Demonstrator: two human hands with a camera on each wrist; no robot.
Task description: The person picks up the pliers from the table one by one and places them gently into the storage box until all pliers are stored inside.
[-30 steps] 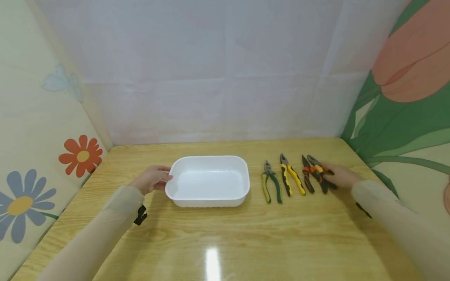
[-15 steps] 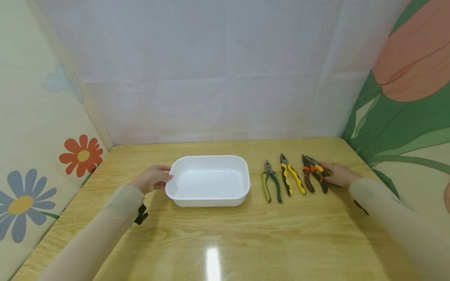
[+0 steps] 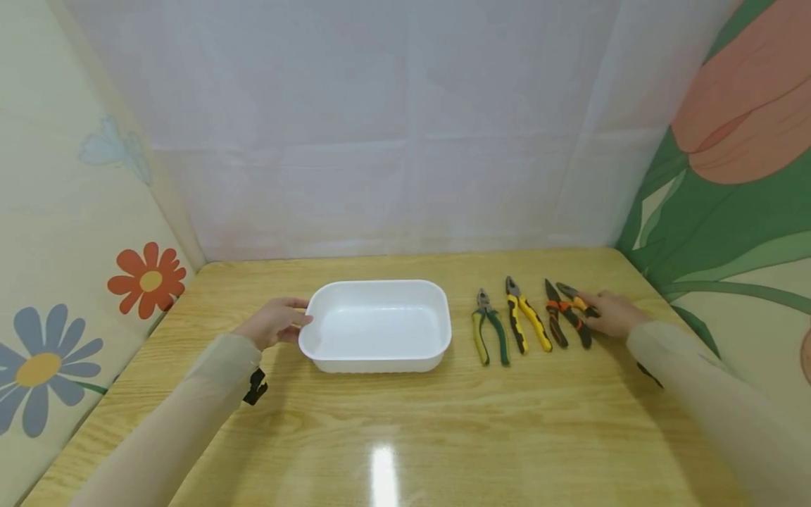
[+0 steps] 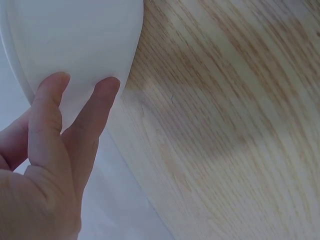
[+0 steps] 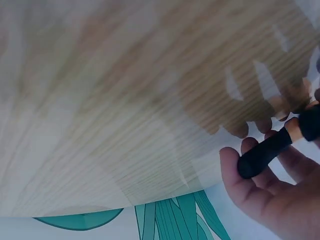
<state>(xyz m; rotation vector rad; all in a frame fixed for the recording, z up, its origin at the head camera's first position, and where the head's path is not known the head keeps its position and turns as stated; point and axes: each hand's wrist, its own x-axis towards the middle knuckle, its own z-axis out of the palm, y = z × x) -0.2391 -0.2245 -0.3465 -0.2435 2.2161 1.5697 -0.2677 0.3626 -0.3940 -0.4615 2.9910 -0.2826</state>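
In the head view a white plastic basin (image 3: 380,327) stands on the table, nothing inside it. My left hand (image 3: 272,324) grips its left end, the thumb over the rim; in the left wrist view fingertips (image 4: 107,85) press against the basin's wall (image 4: 75,35). At the right, my right hand (image 3: 611,315) holds the handle of the rightmost pliers (image 3: 568,289), which have orange and black grips. In the right wrist view the dark handle (image 5: 267,155) lies between thumb and fingers. Long-nose pliers (image 3: 556,306) with black and orange-red handles lie directly beside them, overlapping in this view.
Left of these lie pliers with yellow and black handles (image 3: 526,317), then pliers with green handles (image 3: 489,331). All rest on the wooden table (image 3: 443,436). A white cloth (image 3: 405,141) hangs behind, and floral panels (image 3: 747,211) flank both sides.
My right hand has shifted slightly left and changed its hold on the rightmost pliers; their lower handle, visible a second ago, is now hidden. The left hand and basin have stayed put.
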